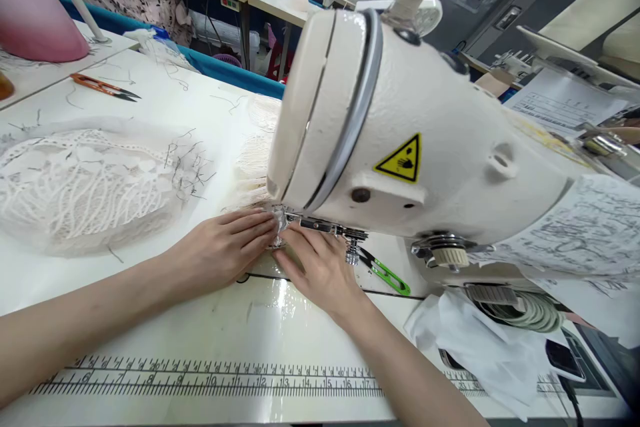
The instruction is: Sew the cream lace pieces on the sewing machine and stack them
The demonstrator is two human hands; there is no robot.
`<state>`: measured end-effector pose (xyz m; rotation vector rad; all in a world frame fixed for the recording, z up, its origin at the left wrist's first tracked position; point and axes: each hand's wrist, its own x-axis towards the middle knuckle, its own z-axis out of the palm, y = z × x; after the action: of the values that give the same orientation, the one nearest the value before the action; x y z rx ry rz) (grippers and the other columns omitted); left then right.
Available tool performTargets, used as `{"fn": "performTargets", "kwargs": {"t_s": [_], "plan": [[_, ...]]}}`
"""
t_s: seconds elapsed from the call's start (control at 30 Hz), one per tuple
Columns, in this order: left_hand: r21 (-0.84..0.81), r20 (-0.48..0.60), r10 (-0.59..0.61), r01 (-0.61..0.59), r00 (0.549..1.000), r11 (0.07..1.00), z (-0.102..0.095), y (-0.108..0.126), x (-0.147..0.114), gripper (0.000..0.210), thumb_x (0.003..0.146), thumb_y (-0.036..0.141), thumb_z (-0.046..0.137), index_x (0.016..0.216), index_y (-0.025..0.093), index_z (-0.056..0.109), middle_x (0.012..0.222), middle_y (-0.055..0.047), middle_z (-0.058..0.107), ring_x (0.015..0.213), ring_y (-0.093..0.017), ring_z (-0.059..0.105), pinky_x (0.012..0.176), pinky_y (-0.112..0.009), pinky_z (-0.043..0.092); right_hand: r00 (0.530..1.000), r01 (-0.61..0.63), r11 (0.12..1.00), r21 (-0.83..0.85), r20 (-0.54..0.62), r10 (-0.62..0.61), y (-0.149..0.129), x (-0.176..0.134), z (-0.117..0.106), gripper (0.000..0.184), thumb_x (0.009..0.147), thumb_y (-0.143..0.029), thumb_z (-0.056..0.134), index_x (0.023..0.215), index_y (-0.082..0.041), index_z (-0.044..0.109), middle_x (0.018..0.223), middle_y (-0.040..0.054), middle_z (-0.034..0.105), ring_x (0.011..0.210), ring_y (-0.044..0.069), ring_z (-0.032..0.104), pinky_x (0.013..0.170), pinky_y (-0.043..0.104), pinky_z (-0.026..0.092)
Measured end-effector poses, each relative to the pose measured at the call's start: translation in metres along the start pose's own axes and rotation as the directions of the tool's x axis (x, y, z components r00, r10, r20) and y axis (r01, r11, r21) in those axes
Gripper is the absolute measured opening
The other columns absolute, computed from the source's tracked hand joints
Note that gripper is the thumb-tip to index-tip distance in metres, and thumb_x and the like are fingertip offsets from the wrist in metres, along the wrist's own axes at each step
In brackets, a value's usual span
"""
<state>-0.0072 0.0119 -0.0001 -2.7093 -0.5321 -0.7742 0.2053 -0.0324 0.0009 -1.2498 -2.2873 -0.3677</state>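
Observation:
My left hand (244,240) lies nearly flat at the sewing machine's needle area, its fingers stretched out and close together. Its fingertips rest beside the presser foot, on the near end of a strip of cream lace fabric (256,153) that runs away behind the machine head. On the other side of the foot, my right hand (320,265) is low under the sewing machine (360,113), thumb and index finger apart. Some of its fingers are hidden behind the machine's metal parts. The needle and the fabric directly under the fingertips are mostly hidden.
Green thread snips (390,277) lie right of my right hand; orange snips (105,87) lie at the back left. A lace piece (100,193) with loose dark threads spreads at left. White cloth (480,347) and a phone-like device (564,359) sit front right. A ruler (210,380) marks the front edge.

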Motion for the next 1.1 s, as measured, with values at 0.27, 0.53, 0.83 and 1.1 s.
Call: {"fn": "performTargets", "kwargs": {"t_s": [0.27, 0.53, 0.83, 1.1], "plan": [[0.032, -0.039, 0.015, -0.013, 0.999, 0.999, -0.002, 0.003, 0.002, 0.027, 0.097, 0.008, 0.047, 0.108, 0.006, 0.072, 0.113, -0.012, 0.076, 0.107, -0.025, 0.072, 0.1, -0.037, 0.058, 0.996, 0.084, 0.995, -0.052, 0.006, -0.084, -0.003, -0.001, 0.001, 0.018, 0.092, -0.005, 0.059, 0.091, -0.021, 0.065, 0.095, -0.0073, 0.076, 0.084, 0.009, 0.064, 0.075, 0.026, 0.04], [-0.122, 0.109, -0.031, 0.045, 0.994, 0.991, 0.006, -0.005, -0.004, 0.042, 0.097, 0.014, 0.04, 0.135, 0.009, 0.059, 0.138, -0.011, 0.062, 0.13, -0.024, 0.059, 0.112, -0.038, 0.048, 0.996, 0.091, 0.996, -0.019, 0.005, -0.091, 0.0, -0.003, 0.0, 0.024, 0.095, -0.002, 0.051, 0.098, -0.021, 0.066, 0.092, -0.0053, 0.076, 0.084, 0.009, 0.065, 0.073, 0.028, 0.04], [-0.151, 0.182, -0.055, 0.083, 0.982, 0.985, 0.009, -0.007, -0.01, 0.046, 0.095, 0.012, 0.038, 0.136, 0.013, 0.06, 0.142, -0.01, 0.06, 0.134, -0.024, 0.055, 0.116, -0.037, 0.044, 0.992, 0.128, 0.991, 0.035, -0.03, -0.127, 0.0, -0.001, 0.002, 0.02, 0.095, -0.005, 0.056, 0.096, -0.021, 0.068, 0.091, -0.0067, 0.077, 0.084, 0.01, 0.067, 0.071, 0.025, 0.042], [-0.109, 0.232, -0.046, 0.073, 0.972, 0.991, 0.007, -0.007, -0.009, 0.048, 0.094, 0.012, 0.038, 0.137, 0.011, 0.058, 0.143, -0.011, 0.059, 0.135, -0.025, 0.054, 0.114, -0.038, 0.045, 0.989, 0.137, 0.99, 0.01, -0.055, -0.136, 0.0, -0.002, 0.005, 0.021, 0.091, -0.002, 0.059, 0.096, -0.02, 0.068, 0.093, -0.007, 0.077, 0.087, 0.01, 0.067, 0.072, 0.026, 0.043]]}}
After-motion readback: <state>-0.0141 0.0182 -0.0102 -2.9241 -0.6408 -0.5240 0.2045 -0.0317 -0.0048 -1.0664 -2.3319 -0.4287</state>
